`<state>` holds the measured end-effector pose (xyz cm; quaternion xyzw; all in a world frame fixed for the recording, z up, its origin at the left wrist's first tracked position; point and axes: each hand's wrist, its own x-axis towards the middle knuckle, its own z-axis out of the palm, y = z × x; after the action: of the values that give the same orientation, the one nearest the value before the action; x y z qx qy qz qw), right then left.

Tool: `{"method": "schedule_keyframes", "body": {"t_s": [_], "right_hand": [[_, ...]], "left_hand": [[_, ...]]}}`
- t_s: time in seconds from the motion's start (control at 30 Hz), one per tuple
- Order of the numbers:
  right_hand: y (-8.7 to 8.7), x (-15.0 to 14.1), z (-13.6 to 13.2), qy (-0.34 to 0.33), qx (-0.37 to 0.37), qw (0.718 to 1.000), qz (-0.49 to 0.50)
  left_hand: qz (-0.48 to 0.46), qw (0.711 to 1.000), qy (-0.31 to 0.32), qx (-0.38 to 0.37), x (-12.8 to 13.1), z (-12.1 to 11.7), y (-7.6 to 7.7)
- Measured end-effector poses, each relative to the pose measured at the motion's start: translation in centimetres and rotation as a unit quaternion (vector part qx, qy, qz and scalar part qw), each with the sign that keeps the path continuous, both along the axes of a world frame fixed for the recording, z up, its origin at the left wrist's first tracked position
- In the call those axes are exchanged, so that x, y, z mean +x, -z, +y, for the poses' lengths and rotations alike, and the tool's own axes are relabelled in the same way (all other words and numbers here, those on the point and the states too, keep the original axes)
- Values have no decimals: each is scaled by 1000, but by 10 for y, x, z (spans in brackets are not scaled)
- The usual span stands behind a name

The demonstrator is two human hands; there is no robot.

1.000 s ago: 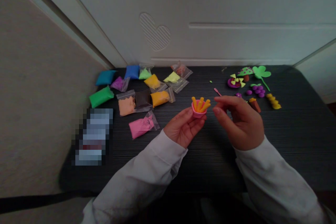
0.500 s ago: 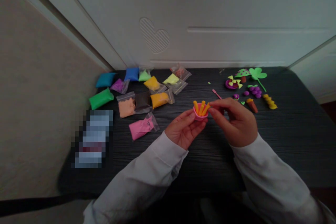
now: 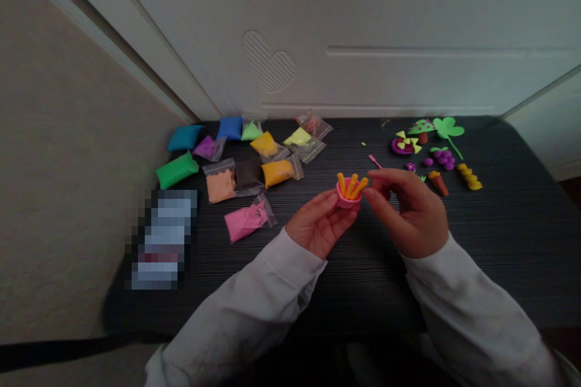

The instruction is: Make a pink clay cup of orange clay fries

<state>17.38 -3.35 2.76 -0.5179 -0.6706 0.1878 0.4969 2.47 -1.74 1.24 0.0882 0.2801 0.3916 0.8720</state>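
My left hand [image 3: 320,224] is closed around a small pink clay cup [image 3: 348,201], thumb on its near left side and fingers underneath. Several yellow-orange clay fries [image 3: 350,186] stand in the cup and lean apart at the top. Just to the right, my right hand [image 3: 408,208] hovers with thumb and index tips apart and nothing visible between them. Its tips are close beside the rightmost fry; whether they touch it I cannot tell. A pink clay tool [image 3: 374,161] lies on the table behind the right hand.
Bags of coloured clay, among them a pink bag [image 3: 247,221] and a green bag [image 3: 177,170], lie on the dark table [image 3: 363,290] at left, with a blurred phone [image 3: 163,239]. Clay figures stand at right: purple grapes [image 3: 443,159], a green clover [image 3: 448,128], a filled purple dish [image 3: 403,145].
My right hand came left to the fries, its fingertips met the rightmost fry, then drew slightly back and parted. That fry leans further right now. My left hand keeps the cup.
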Motion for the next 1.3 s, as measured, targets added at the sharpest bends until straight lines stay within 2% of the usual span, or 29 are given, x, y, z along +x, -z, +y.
{"method": "schedule_keyframes", "body": {"t_s": [0.17,0.3,0.43,0.97,1.3], "right_hand": [[-3,1,-1,-3,35,999,-12],[-5,0,-1,-51,95,990,-86],[0,-2,-2,-59,123,978,-158],[4,-1,-2,-44,129,968,-213],[1,-4,-2,-63,105,975,-187]], "left_hand": [[-8,1000,-9,10,-1,0,1],[-31,999,-21,21,-1,1,1],[-41,998,-26,42,-1,0,2],[-5,998,-47,46,0,0,6],[-29,998,-37,34,1,1,7]]}}
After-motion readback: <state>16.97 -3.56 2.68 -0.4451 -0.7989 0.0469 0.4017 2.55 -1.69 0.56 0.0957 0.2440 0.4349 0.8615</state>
